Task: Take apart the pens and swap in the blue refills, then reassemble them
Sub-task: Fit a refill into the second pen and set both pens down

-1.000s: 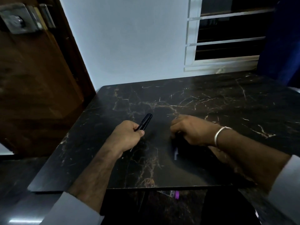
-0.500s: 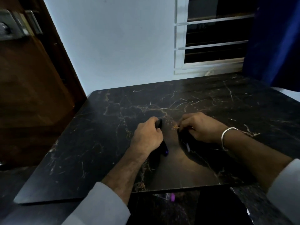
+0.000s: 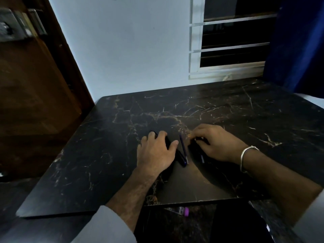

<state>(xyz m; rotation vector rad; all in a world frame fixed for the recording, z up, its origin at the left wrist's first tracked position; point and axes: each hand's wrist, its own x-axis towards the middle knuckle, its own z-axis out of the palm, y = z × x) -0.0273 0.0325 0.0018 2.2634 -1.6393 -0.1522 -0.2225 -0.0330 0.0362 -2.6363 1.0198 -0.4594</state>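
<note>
A dark pen [image 3: 180,157] lies slantwise on the black marble table [image 3: 108,146]. My left hand [image 3: 156,151] rests flat on top of it with its fingers spread, covering the pen's far half. Just right of it lies a thin blue refill [image 3: 183,148], its pale tip pointing toward me. My right hand [image 3: 215,142] is curled over a second dark pen [image 3: 201,156], which it holds against the table with bent fingers. Most of that pen is hidden under the hand.
A wooden door [image 3: 31,95] stands to the left and a window [image 3: 233,41] with a blue curtain [image 3: 298,42] at the back right. A small purple-capped item [image 3: 182,210] lies below the table's near edge.
My left hand has carried the dark pen rightward, laid it on the table and flattened over it. The blue refill now shows between the hands. The right hand has hardly moved.
</note>
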